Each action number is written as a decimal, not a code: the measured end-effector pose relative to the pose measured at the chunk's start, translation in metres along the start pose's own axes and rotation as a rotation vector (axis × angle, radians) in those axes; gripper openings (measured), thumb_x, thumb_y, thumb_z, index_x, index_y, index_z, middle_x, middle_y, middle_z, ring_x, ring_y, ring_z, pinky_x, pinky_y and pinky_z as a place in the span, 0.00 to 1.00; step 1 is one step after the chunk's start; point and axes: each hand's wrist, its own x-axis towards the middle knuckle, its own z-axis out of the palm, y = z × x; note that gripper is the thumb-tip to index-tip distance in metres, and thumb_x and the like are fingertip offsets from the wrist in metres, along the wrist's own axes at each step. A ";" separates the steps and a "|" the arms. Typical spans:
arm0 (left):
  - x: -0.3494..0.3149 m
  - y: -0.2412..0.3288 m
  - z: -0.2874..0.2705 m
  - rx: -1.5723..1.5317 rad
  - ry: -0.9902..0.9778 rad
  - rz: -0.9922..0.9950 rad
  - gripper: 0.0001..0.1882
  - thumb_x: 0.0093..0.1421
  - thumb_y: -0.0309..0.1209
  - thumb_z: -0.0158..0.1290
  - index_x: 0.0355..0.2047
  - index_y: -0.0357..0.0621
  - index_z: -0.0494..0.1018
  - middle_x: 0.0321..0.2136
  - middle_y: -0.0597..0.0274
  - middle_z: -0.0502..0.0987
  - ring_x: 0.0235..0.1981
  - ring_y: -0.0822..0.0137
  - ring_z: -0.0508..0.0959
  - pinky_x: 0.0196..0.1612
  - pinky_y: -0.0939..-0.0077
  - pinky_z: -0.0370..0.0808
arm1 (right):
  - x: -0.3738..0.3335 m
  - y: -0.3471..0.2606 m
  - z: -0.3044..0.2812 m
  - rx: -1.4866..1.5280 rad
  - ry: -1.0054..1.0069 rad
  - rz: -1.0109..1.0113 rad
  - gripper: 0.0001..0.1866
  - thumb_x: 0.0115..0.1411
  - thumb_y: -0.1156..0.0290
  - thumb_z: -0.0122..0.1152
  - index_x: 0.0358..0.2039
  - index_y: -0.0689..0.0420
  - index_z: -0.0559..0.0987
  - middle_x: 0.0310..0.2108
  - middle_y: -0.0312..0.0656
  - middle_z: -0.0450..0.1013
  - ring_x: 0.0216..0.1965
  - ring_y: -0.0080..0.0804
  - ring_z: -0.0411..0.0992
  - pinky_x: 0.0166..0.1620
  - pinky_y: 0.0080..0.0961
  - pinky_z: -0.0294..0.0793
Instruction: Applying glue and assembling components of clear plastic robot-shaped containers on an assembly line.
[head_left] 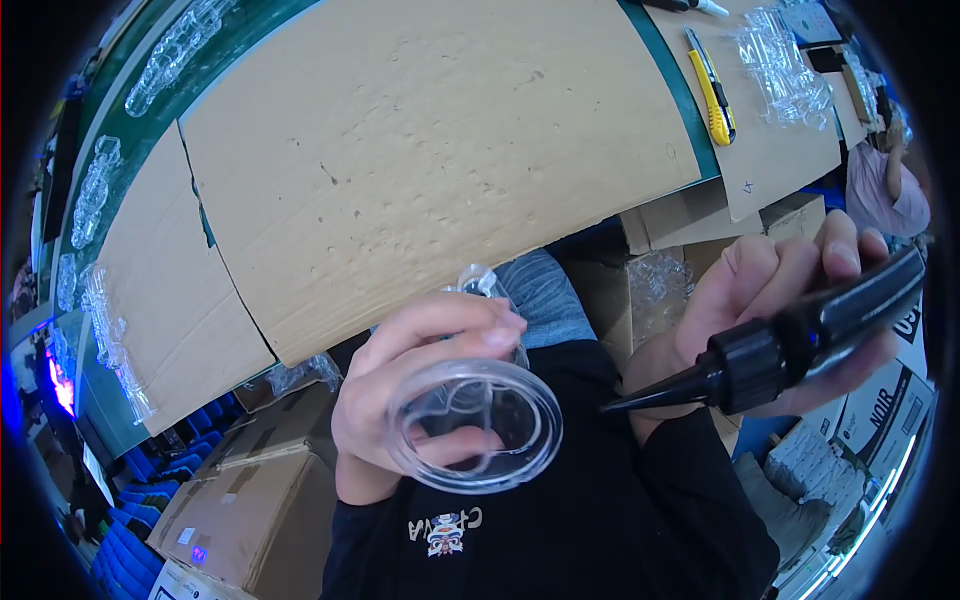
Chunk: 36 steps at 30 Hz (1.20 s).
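My left hand (385,400) is closed around a clear plastic part whose round, flanged rim (545,440) faces up toward me. More of the clear part, with a small rounded end (478,278), shows beyond my fingers. In my right hand (745,300) is a black squeeze bottle (865,300) with a ribbed collar and a long pointed nozzle. The nozzle tip points left toward the clear rim, a short gap apart from it. My fingers wrap the bottle from behind, partly hidden by it.
A cardboard sheet (440,130) covers the table ahead. Clear plastic parts lie along the left edge (95,190) and in a heap (785,70) at the far right. Near that heap is a yellow utility knife (712,95). Cardboard boxes (250,500) stand lower left. Another person (885,185) is at far right.
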 end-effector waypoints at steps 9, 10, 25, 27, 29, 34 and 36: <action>-0.002 -0.010 -0.001 0.037 -0.181 0.009 0.16 0.45 0.29 0.59 0.36 0.38 0.76 0.35 0.55 0.74 0.32 0.62 0.74 0.41 0.68 0.73 | -0.001 0.008 0.001 -0.025 -0.056 0.080 0.29 0.55 0.56 0.63 0.51 0.57 0.64 0.38 0.42 0.71 0.13 0.18 0.65 0.14 0.08 0.58; 0.000 -0.010 -0.002 0.071 -0.209 0.031 0.16 0.45 0.29 0.59 0.36 0.38 0.76 0.34 0.55 0.75 0.32 0.62 0.74 0.41 0.69 0.72 | -0.001 0.008 0.003 -0.058 -0.049 0.063 0.30 0.55 0.56 0.63 0.51 0.57 0.63 0.38 0.42 0.71 0.14 0.18 0.66 0.15 0.08 0.59; 0.003 -0.007 -0.005 0.217 -0.307 0.125 0.15 0.44 0.26 0.58 0.35 0.39 0.75 0.31 0.57 0.75 0.30 0.61 0.73 0.38 0.69 0.70 | 0.000 0.019 0.016 -0.083 -0.116 0.058 0.31 0.55 0.56 0.63 0.53 0.55 0.62 0.39 0.42 0.69 0.34 0.26 0.77 0.19 0.06 0.70; 0.002 -0.007 -0.005 0.215 -0.300 0.121 0.15 0.44 0.26 0.58 0.35 0.39 0.75 0.31 0.57 0.75 0.30 0.61 0.73 0.38 0.69 0.70 | 0.000 0.019 0.016 -0.089 -0.093 0.051 0.31 0.55 0.57 0.64 0.53 0.55 0.62 0.39 0.42 0.69 0.34 0.26 0.77 0.19 0.06 0.70; 0.002 -0.007 -0.004 0.213 -0.298 0.118 0.15 0.44 0.26 0.58 0.35 0.39 0.75 0.31 0.57 0.75 0.30 0.61 0.73 0.38 0.69 0.70 | -0.001 0.019 0.017 -0.094 -0.069 0.043 0.31 0.55 0.57 0.64 0.53 0.56 0.62 0.39 0.42 0.69 0.34 0.26 0.77 0.18 0.07 0.70; 0.002 -0.005 -0.004 0.199 -0.293 0.096 0.15 0.44 0.26 0.58 0.35 0.39 0.75 0.31 0.57 0.75 0.30 0.61 0.73 0.38 0.69 0.70 | -0.003 0.021 0.020 -0.106 -0.021 0.025 0.31 0.55 0.57 0.64 0.54 0.56 0.61 0.39 0.42 0.69 0.33 0.26 0.77 0.18 0.07 0.71; 0.002 -0.005 -0.003 0.197 -0.283 0.104 0.15 0.43 0.26 0.58 0.34 0.39 0.76 0.30 0.57 0.75 0.30 0.61 0.73 0.38 0.69 0.70 | -0.003 0.020 0.020 -0.093 -0.007 0.032 0.32 0.54 0.58 0.65 0.53 0.56 0.62 0.38 0.41 0.70 0.31 0.25 0.76 0.19 0.06 0.71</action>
